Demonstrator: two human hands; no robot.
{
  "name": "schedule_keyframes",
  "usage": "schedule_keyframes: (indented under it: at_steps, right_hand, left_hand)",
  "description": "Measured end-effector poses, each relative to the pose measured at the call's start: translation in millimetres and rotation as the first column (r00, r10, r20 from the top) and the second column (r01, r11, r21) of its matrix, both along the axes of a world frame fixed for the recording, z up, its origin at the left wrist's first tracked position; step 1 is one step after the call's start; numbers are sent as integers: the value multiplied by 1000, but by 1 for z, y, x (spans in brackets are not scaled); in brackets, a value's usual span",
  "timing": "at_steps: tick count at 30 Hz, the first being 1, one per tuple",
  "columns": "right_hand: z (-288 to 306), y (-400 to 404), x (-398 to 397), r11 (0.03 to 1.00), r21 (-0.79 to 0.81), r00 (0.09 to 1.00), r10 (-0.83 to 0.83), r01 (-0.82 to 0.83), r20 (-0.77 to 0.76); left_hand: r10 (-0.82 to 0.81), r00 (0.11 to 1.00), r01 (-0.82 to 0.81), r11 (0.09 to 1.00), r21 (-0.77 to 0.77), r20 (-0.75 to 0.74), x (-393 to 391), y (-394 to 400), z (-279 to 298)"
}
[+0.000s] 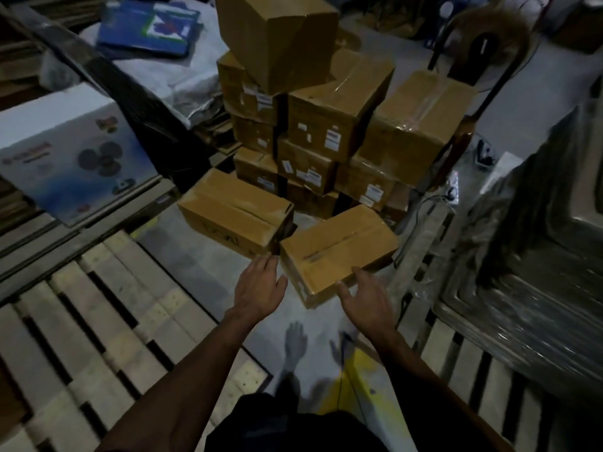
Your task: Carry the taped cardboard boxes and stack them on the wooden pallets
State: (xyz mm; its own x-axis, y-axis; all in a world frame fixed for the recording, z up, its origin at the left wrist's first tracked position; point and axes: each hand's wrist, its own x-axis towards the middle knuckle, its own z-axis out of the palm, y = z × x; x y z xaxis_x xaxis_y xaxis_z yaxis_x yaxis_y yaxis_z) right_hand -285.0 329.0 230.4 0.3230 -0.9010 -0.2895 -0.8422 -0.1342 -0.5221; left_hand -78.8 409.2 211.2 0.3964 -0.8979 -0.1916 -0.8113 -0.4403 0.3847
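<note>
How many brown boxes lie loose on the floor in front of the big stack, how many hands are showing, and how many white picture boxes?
Loose brown boxes: 2
Hands: 2
White picture box: 1
Total: 5

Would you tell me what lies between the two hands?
In the head view, the near corner of the closest cardboard box lies between the left hand and right hand.
</note>
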Motion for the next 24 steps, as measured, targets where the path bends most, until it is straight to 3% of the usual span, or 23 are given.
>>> schedule_keyframes:
  at_steps: [14,24]
  right_hand:
    - [4,-233,120,989,58,989,129,-133,77]
    - [60,-401,233,961,-75,959,270,-264,82]
  left_hand:
    - [192,981,-192,981,-3,-17,104,-193,3]
    - [242,970,-238,960,-149,14,195,-345,45]
